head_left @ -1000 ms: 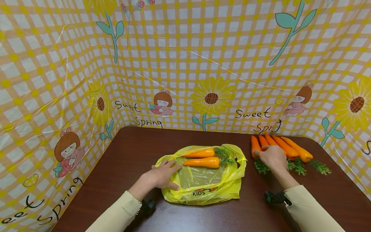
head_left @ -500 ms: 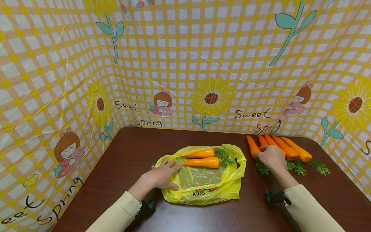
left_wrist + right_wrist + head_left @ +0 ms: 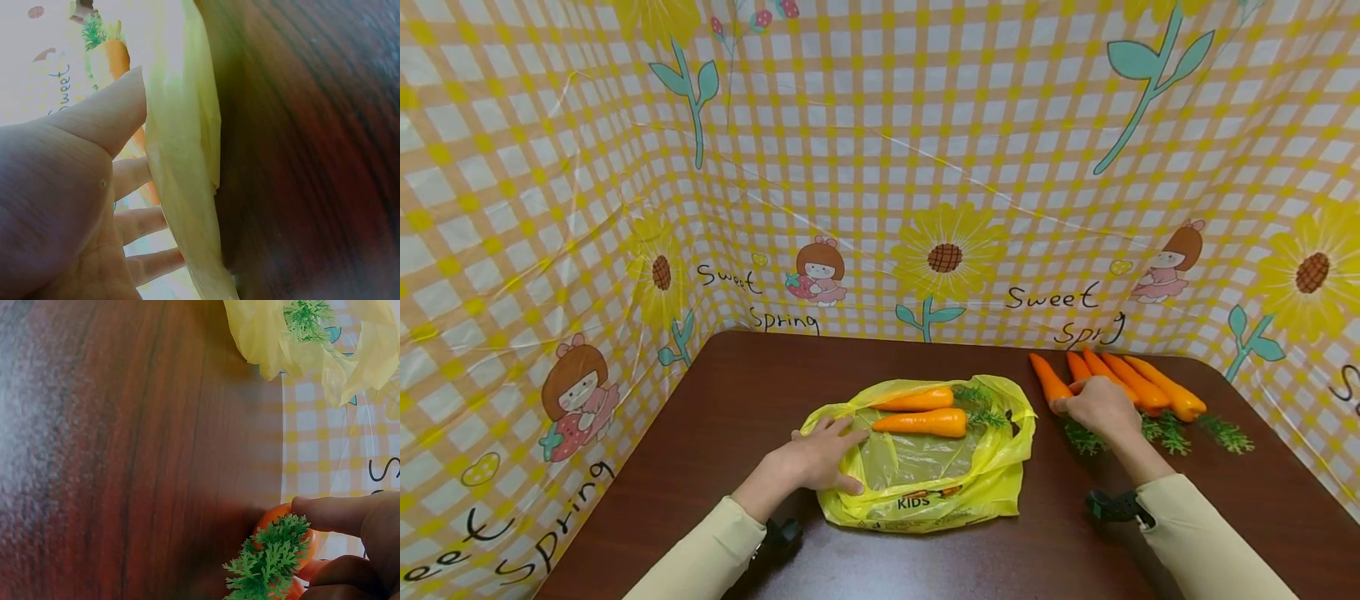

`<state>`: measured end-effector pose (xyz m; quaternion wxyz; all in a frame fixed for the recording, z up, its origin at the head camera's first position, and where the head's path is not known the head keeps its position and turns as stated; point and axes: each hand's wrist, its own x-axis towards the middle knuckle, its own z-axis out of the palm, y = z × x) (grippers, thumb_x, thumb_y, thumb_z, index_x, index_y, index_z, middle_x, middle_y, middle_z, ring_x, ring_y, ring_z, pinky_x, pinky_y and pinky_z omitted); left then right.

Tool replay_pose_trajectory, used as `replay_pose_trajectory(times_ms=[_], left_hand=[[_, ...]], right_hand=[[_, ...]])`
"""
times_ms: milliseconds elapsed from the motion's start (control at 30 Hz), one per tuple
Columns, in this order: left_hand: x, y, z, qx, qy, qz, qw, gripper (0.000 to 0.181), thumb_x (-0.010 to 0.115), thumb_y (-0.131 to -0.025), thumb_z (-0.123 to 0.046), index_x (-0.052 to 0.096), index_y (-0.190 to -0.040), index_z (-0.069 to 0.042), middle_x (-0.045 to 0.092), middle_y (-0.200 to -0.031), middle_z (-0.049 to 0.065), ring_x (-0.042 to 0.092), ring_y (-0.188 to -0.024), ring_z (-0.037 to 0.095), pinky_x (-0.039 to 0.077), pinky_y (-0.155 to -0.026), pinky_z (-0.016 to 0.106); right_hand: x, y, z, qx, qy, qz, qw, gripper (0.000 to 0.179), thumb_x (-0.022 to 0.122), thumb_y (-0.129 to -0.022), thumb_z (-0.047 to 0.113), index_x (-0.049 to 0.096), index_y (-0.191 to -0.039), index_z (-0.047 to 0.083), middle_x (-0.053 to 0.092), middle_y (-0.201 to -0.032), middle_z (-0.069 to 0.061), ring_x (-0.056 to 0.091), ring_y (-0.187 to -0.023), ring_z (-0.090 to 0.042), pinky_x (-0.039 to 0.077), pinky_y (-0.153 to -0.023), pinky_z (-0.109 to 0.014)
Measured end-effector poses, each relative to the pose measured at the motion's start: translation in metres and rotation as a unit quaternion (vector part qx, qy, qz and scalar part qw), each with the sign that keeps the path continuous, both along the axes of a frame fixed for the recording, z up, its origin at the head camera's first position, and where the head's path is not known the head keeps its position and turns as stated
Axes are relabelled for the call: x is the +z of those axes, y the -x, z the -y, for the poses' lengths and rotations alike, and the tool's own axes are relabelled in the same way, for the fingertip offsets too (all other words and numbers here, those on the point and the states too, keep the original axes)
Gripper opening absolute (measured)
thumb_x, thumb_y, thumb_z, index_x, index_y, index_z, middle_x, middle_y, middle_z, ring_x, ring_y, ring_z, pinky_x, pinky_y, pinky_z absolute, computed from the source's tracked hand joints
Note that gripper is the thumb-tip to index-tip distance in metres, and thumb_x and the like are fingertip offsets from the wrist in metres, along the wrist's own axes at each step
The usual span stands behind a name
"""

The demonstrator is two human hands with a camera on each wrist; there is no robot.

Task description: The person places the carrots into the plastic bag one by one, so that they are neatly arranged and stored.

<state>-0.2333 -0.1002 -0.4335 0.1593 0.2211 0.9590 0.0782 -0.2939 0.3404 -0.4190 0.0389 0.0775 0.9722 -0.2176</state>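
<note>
A yellow plastic bag point(image 3: 992, 479) lies on the table with its mouth spread wide. Inside it are two orange carrots point(image 3: 925, 422) with green tops pointing right. My left hand point(image 3: 820, 454) rests on the bag's left rim, fingers spread and nearly straight; in the left wrist view the fingers point(image 3: 140, 225) lie against the plastic. At the right, my right hand point(image 3: 1101, 408) pinches the leftmost carrot point(image 3: 1047, 377) of a row near its leafy end. The right wrist view shows the thumb on one side of that carrot's crown, its green leaves point(image 3: 272, 556) hanging toward the camera.
Several more carrots point(image 3: 1157, 387) lie side by side just right of my right hand, partly hidden by it. The dark brown table point(image 3: 730, 375) meets a checked, sunflower-printed cloth point(image 3: 880, 192) at the back and sides.
The leftmost carrot has turned and shifted left, its tip moving away from the row, with my right hand at its leafy end. My left hand and the bag stay put.
</note>
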Motion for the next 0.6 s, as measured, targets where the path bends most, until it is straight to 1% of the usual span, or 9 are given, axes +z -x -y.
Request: replay_pose_trajectory(times_ms=[100,167,233,267,333,400,500,600], left_hand=[[-0.0009,0.0005,0.0006,0.001,0.003,0.000,1.0000,0.082,0.072,-0.087,-0.056,0.039,-0.156,-0.026,0.023,-0.167,0.008,0.021,-0.152,0.038,0.029,-0.105,0.077],[-0.0011,0.0005,0.0006,0.001,0.003,0.001,1.0000,0.082,0.072,-0.088,-0.056,0.039,-0.156,-0.026,0.023,-0.167,0.008,0.021,-0.153,0.038,0.029,-0.105,0.077],[-0.0014,0.0004,0.0004,0.001,0.003,0.001,1.0000,0.082,0.072,-0.088,-0.056,0.039,-0.156,-0.027,0.023,-0.167,0.008,0.021,-0.153,0.038,0.029,-0.105,0.077],[-0.0016,0.0003,0.0001,0.001,0.002,0.001,1.0000,0.082,0.072,-0.088,-0.056,0.039,-0.156,-0.027,0.023,-0.167,0.008,0.020,-0.153,0.038,0.029,-0.105,0.077],[-0.0018,0.0002,-0.0003,0.000,0.003,-0.001,1.0000,0.081,0.072,-0.087,-0.056,0.039,-0.156,-0.026,0.024,-0.167,0.008,0.021,-0.153,0.038,0.030,-0.105,0.077],[-0.0017,0.0003,-0.0004,0.000,0.004,-0.004,1.0000,0.081,0.072,-0.087,-0.056,0.040,-0.156,-0.026,0.024,-0.167,0.008,0.021,-0.152,0.038,0.030,-0.104,0.077],[-0.0018,0.0007,-0.0002,-0.002,0.006,-0.007,1.0000,0.081,0.072,-0.087,-0.056,0.040,-0.156,-0.026,0.024,-0.167,0.008,0.021,-0.152,0.038,0.030,-0.104,0.077],[-0.0021,0.0004,0.0002,-0.002,0.009,-0.007,0.9999,0.082,0.071,-0.088,-0.057,0.039,-0.156,-0.027,0.024,-0.167,0.007,0.021,-0.153,0.038,0.030,-0.105,0.076]], right_hand=[[0.0008,0.0011,0.0024,-0.005,-0.002,0.017,0.9998,0.062,0.075,-0.087,0.042,0.066,-0.122,-0.008,0.067,-0.094,-0.021,0.058,-0.073,-0.028,0.046,-0.058,-0.036],[0.0006,0.0016,0.0035,-0.007,-0.008,0.023,0.9997,0.054,0.074,-0.087,0.043,0.069,-0.112,-0.005,0.061,-0.081,-0.015,0.054,-0.069,-0.026,0.042,-0.056,-0.036],[0.0004,0.0021,0.0041,-0.007,-0.012,0.027,0.9995,0.043,0.074,-0.087,0.043,0.070,-0.092,0.000,0.050,-0.068,-0.007,0.049,-0.063,-0.023,0.038,-0.054,-0.035],[0.0002,0.0024,0.0041,-0.006,-0.014,0.028,0.9995,0.040,0.074,-0.087,0.043,0.067,-0.082,0.004,0.044,-0.063,-0.003,0.045,-0.061,-0.021,0.036,-0.054,-0.034],[-0.0005,0.0033,0.0036,-0.001,-0.015,0.030,0.9994,0.039,0.074,-0.087,0.043,0.060,-0.071,0.010,0.035,-0.060,0.001,0.041,-0.058,-0.019,0.034,-0.053,-0.033],[-0.0007,0.0046,0.0032,0.004,-0.015,0.034,0.9993,0.040,0.074,-0.088,0.042,0.057,-0.066,0.013,0.033,-0.059,0.003,0.039,-0.056,-0.017,0.032,-0.052,-0.032],[-0.0011,0.0063,0.0027,0.008,-0.017,0.034,0.9993,0.040,0.074,-0.088,0.042,0.057,-0.064,0.015,0.032,-0.059,0.003,0.039,-0.056,-0.017,0.032,-0.052,-0.032],[-0.0019,0.0081,0.0028,0.010,-0.020,0.027,0.9994,0.044,0.074,-0.087,0.043,0.051,-0.061,0.016,0.031,-0.057,0.003,0.038,-0.054,-0.016,0.031,-0.051,-0.031]])
